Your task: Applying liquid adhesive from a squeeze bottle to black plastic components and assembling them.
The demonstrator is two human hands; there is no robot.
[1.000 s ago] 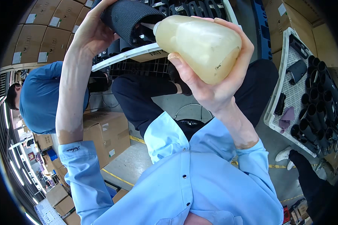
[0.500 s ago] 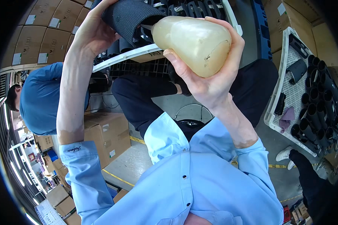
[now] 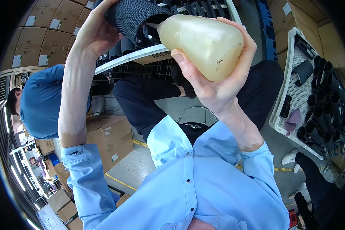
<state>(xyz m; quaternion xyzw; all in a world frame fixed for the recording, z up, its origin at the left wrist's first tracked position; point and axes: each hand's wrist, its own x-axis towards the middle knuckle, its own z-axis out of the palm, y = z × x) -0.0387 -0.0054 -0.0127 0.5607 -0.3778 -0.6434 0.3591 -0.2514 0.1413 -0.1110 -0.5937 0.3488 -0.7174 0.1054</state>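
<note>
My left hand grips a black mesh-covered tube from its left side, fingers wrapped round behind it. The tube tilts with its open end toward the right, and dark parts show inside its mouth. My right hand is closed round a translucent, yellowish squeeze bottle with dark smudges near its base. The bottle lies on its side, and its thin pale nozzle points left into the tube's mouth. Whether the nozzle tip touches anything inside is hidden.
Beyond my hands stands a white-rimmed tray of black parts. On the right, another white tray holds several black tubes and a purple cloth. Cartons and a person in blue are at left; another person's legs at right.
My right hand and the squeeze bottle have shifted slightly right, drawing the nozzle a little back from the tube. My left hand has hardly moved. More of the person at lower right shows.
</note>
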